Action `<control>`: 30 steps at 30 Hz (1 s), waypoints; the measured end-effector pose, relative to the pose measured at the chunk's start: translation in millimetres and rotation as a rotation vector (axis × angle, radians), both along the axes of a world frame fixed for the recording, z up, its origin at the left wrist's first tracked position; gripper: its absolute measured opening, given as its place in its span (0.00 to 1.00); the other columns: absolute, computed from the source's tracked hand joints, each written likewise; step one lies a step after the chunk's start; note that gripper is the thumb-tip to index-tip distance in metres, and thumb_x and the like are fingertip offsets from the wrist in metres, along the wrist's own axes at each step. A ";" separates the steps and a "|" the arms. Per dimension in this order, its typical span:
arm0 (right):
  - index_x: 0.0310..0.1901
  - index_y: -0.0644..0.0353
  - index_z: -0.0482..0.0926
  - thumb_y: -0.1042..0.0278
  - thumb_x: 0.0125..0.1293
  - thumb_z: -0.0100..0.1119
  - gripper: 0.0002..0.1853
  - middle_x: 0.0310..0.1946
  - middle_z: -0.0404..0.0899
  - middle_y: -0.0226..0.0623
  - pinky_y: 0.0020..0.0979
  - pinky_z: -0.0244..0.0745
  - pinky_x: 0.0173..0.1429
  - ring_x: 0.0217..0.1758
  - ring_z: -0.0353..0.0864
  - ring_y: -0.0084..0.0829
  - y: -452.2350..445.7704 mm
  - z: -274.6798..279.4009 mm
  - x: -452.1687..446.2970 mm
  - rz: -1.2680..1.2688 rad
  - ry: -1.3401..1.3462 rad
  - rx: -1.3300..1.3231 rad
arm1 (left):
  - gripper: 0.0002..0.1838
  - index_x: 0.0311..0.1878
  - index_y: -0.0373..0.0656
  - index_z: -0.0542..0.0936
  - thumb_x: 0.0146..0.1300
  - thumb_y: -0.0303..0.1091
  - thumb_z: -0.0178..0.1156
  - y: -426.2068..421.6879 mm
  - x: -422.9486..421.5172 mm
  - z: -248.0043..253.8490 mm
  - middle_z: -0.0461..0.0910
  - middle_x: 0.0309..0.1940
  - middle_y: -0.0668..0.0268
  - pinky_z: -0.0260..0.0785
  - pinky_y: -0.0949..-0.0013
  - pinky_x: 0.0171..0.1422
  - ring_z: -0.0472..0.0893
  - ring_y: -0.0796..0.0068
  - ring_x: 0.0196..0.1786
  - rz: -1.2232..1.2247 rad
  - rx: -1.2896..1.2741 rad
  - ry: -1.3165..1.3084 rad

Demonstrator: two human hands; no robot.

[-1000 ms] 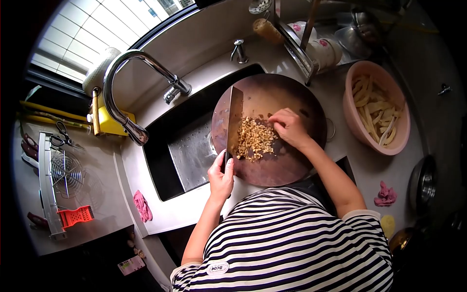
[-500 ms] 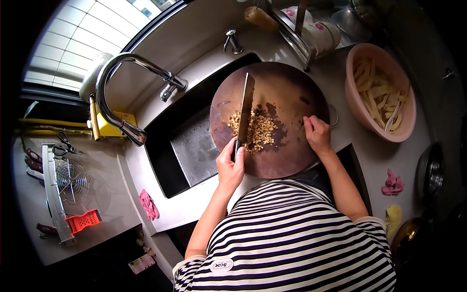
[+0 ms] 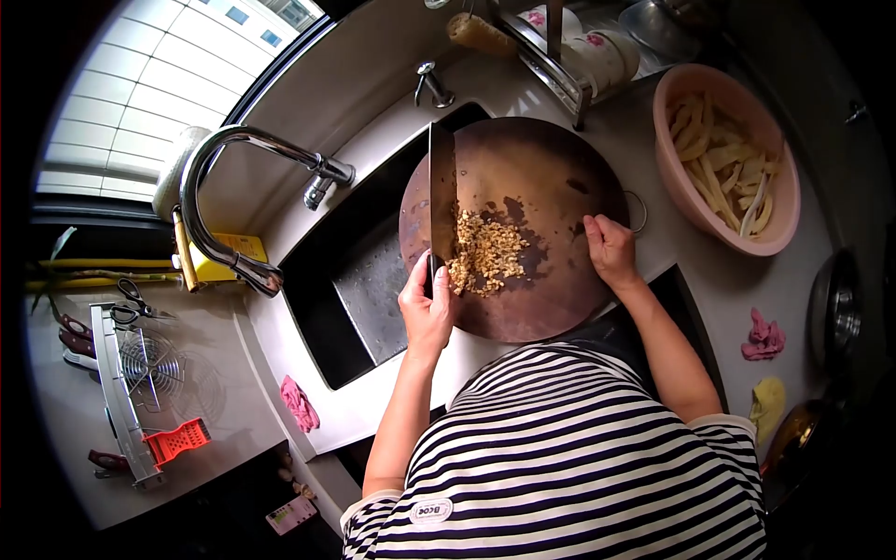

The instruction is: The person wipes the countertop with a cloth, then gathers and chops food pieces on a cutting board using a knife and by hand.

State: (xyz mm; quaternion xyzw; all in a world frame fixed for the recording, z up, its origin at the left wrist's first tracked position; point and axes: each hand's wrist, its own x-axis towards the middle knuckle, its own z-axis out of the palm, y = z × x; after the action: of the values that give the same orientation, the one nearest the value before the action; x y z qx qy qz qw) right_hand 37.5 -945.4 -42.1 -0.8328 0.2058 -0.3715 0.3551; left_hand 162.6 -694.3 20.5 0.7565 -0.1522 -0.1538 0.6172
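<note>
My left hand (image 3: 426, 313) is wrapped round the handle of a cleaver (image 3: 441, 191), whose broad blade points away from me over the left part of a round brown cutting board (image 3: 560, 299). Just right of the blade lies a loose pile of chopped pale-brown bits (image 3: 490, 250), with damp dark patches around it. My right hand (image 3: 611, 252) is closed above the board's right edge; whatever its fingers may hold is hidden. The board rests across a dark sink (image 3: 359, 308) and covers part of it.
A curved faucet (image 3: 215, 140) arches at the left of the sink. On the right counter stands a pink basin (image 3: 665, 159) of pale strips, near a pink cloth (image 3: 763, 336). Scissors (image 3: 135, 303) and a red grater (image 3: 177, 441) lie at the left.
My left hand has moved the cleaver leftward, to the left side of the chopped pile, and more of the blade's face shows. My right hand stays closed at the board's right edge.
</note>
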 end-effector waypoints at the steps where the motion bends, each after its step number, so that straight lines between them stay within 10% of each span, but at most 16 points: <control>1: 0.20 0.62 0.67 0.65 0.66 0.57 0.18 0.16 0.67 0.45 0.38 0.63 0.23 0.19 0.69 0.46 -0.4 0.0 0.4 0.002 -0.003 0.003 | 0.16 0.56 0.35 0.75 0.67 0.29 0.56 -1.0 1.2 1.9 0.75 0.27 0.73 0.65 0.80 0.32 0.69 0.88 0.27 -0.004 0.016 -0.003; 30: 0.20 0.62 0.68 0.63 0.65 0.57 0.19 0.17 0.69 0.45 0.40 0.65 0.24 0.21 0.72 0.47 -0.5 4.6 0.5 -0.001 0.039 0.006 | 0.16 0.55 0.34 0.76 0.66 0.30 0.56 -29.3 33.7 -11.8 0.77 0.29 0.72 0.67 0.78 0.39 0.72 0.85 0.32 -0.028 0.069 -0.209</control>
State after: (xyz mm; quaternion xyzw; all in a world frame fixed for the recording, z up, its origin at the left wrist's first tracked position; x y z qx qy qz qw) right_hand 38.0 -945.9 -37.5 -0.8388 0.2143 -0.3547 0.3531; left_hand 196.3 -723.6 8.7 0.7871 -0.2210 -0.0876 0.5691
